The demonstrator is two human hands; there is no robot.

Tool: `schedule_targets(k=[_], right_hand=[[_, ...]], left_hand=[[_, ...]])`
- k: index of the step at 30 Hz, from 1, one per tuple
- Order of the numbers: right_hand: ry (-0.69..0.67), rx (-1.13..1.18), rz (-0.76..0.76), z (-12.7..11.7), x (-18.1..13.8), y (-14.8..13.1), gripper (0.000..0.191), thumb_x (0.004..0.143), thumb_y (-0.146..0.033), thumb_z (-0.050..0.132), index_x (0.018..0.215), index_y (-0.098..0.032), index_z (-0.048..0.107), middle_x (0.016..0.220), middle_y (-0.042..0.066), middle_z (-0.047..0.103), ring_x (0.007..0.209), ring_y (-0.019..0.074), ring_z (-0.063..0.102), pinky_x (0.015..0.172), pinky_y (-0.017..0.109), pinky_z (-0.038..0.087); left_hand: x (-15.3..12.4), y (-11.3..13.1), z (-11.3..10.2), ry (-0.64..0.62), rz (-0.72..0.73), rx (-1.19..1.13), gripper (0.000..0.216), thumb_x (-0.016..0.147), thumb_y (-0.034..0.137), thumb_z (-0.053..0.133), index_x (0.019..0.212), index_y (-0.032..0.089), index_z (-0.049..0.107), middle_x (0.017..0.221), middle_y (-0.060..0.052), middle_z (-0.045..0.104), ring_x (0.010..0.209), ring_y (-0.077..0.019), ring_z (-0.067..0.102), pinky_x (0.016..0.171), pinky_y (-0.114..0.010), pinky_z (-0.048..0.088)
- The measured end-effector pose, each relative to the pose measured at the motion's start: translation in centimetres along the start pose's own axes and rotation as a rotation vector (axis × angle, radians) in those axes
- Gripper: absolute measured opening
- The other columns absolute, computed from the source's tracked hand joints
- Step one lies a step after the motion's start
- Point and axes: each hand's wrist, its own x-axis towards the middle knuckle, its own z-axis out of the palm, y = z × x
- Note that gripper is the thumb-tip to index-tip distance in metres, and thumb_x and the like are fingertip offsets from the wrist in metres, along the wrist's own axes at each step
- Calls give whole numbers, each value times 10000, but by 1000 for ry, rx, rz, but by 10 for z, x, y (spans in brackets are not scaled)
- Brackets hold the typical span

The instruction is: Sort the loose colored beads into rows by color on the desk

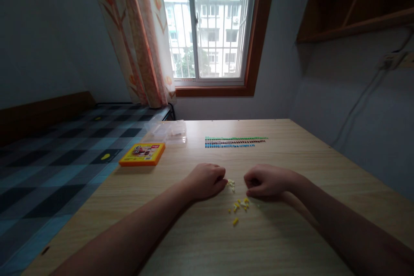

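Directions: read from the yellow pieces, with 12 o'clock toward the window.
Yellow pieces: small loose scatter, a few paler bits among them, lay on the wood-grain tabletop; one larger yellow piece lay apart toward 6 o'clock.
Pale yellow pieces: small cluster at 11 o'clock, between the hands, nearer the left.
Left hand: at 10 o'clock, fingers curled under, thumb just beside the pale cluster; whether it pinched a piece could not be told.
Right hand: near 2 o'clock, fingers curled, thumb below the bent forefinger and close to the yellow scatter; whether it held anything could not be told.
Sorted rows: three, at 12 o'clock; green farthest, dark red in the middle, blue nearest.
Orange-and-yellow box: at 10 o'clock, printed top upward, by the table's edge.
Clear plastic case: between 10 and 11 o'clock, beyond the box.
Checked bedding: between 9 and 10 o'clock.
Floral curtain: at 11 o'clock.
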Motion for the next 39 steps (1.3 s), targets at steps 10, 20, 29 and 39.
schedule_targets(k=[10, 20, 29, 39], right_hand=[[34, -35, 36, 0, -1, -7, 257, 818, -408, 606, 709, -174, 611, 610, -36, 523, 559, 96, 395, 517, 251, 228], [41, -34, 28, 0, 0, -8, 253, 831, -393, 590, 713, -170, 608, 628, -29, 538, 573, 99, 409, 521, 251, 239], [35, -26, -4, -1, 0, -3, 266, 855, -393, 553, 708, -175, 594, 617, -35, 530, 565, 98, 423, 509, 241, 250], [25, -15, 7, -4, 1, -5, 269, 856, -393, 552, 726, -166, 614, 619, -33, 531, 566, 95, 421, 512, 241, 250]], left_hand=[[1, 1, 0, -13, -7, 10, 229, 889, 357, 502, 752, 191, 579, 770, -30, 654, 701, -174, 602, 593, -279, 375], [0, 0, 1, -11, -11, -7, 239, 896, 361, 492, 763, 193, 597, 775, -32, 651, 701, -171, 593, 609, -276, 386], [0, -1, 0, -6, -1, -6, 225, 893, 353, 496, 758, 194, 581, 777, -25, 654, 693, -165, 582, 603, -264, 363], [1, -6, 3, 86, -57, -74, 226, 886, 313, 517, 699, 189, 543, 698, -4, 613, 634, -135, 531, 582, -248, 330]])
